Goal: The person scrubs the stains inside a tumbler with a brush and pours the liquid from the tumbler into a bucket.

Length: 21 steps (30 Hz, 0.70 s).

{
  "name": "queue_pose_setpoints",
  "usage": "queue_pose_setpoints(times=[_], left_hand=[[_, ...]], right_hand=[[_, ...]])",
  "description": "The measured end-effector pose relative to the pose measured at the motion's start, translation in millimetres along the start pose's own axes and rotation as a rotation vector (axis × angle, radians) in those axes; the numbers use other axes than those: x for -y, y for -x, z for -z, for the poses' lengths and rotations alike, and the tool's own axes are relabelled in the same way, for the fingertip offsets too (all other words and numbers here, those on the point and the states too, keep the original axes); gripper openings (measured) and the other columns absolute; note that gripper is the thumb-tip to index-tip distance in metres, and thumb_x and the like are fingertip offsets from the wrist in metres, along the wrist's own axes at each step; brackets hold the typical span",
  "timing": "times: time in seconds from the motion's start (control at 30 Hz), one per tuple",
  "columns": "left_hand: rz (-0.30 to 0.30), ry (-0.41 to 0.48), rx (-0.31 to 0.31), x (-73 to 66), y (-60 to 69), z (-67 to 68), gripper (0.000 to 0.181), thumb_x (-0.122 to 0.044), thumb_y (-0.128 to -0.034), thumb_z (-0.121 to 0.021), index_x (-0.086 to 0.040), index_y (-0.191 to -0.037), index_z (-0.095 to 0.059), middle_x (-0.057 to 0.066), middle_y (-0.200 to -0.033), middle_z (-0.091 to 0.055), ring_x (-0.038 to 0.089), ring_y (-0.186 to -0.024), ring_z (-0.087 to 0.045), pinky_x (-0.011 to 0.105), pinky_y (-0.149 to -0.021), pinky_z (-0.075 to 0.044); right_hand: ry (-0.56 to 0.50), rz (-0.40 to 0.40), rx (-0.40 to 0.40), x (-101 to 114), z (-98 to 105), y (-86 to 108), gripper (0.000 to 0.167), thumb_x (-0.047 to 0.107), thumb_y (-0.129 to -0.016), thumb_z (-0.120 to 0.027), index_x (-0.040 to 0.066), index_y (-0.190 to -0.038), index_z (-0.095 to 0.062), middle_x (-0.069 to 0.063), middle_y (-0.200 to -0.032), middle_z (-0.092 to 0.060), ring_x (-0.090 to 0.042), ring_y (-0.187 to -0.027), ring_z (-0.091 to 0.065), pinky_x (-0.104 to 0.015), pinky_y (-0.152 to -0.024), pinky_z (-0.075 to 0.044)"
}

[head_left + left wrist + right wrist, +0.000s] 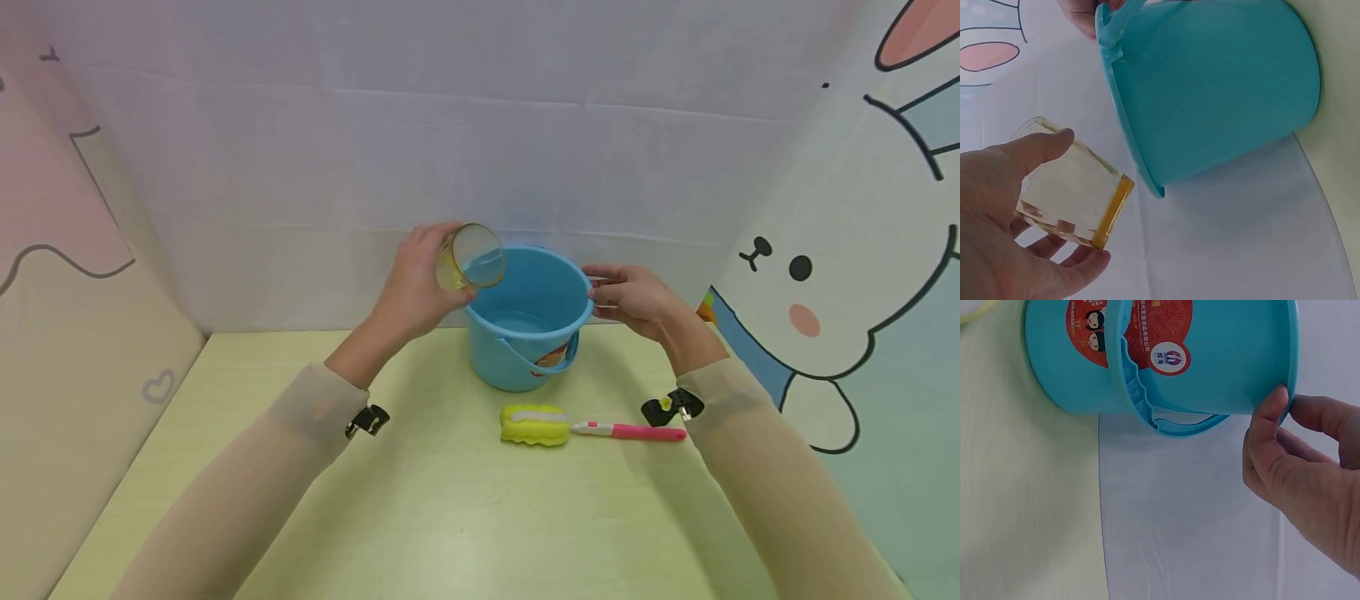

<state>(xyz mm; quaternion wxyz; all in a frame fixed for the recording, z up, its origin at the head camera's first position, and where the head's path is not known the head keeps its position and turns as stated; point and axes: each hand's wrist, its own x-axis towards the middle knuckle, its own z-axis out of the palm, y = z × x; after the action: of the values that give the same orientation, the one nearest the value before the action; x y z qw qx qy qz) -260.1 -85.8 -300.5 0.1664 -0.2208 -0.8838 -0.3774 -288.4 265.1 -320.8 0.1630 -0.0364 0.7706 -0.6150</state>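
My left hand grips a clear, yellow-tinted glass cup, fingers and thumb around its sides. The cup is tilted at the left rim of a blue plastic bucket, its mouth facing toward me and the bucket. In the left wrist view a gap shows between cup and bucket. The bucket stands upright on the table, its handle hanging down at the front beside a red label. My right hand pinches the bucket's right rim between thumb and fingers. Whether water lies at the bucket's bottom I cannot tell.
A sponge bottle brush with a yellow head and pink handle lies in front of the bucket on the pale wooden table. A white cloth wall rises close behind the bucket. Cartoon-printed panels stand at both sides.
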Motion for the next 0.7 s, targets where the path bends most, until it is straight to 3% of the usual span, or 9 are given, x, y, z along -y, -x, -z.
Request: queue_pose_setpoints(times=[0.3, 0.7], left_hand=[[0.073, 0.135, -0.022, 3.5, 25.2, 7.7, 0.09, -0.018, -0.0803, -0.094, -0.013, -0.157, -0.047, 0.009, -0.145, -0.052, 0.027, -0.13, -0.048, 0.048, -0.107, -0.047], [0.232, 0.24, 0.026, 6.7, 63.4, 9.1, 0.095, -0.026, -0.0818, -0.094, -0.015, -0.16, -0.041, 0.007, -0.146, -0.052, 0.031, -0.125, -0.052, 0.053, -0.098, -0.053]], right_hand=[[-0.003, 0.007, -0.012, -1.1, -0.5, -2.1, 0.059, 0.005, -0.111, -0.053, 0.003, -0.166, -0.032, -0.022, -0.162, -0.042, -0.031, -0.123, -0.062, -0.03, -0.093, -0.058], [0.005, 0.005, -0.007, -1.0, 1.0, -2.9, 0.059, 0.006, -0.111, -0.053, 0.002, -0.166, -0.031, -0.021, -0.162, -0.042, -0.029, -0.121, -0.063, -0.032, -0.096, -0.057]])
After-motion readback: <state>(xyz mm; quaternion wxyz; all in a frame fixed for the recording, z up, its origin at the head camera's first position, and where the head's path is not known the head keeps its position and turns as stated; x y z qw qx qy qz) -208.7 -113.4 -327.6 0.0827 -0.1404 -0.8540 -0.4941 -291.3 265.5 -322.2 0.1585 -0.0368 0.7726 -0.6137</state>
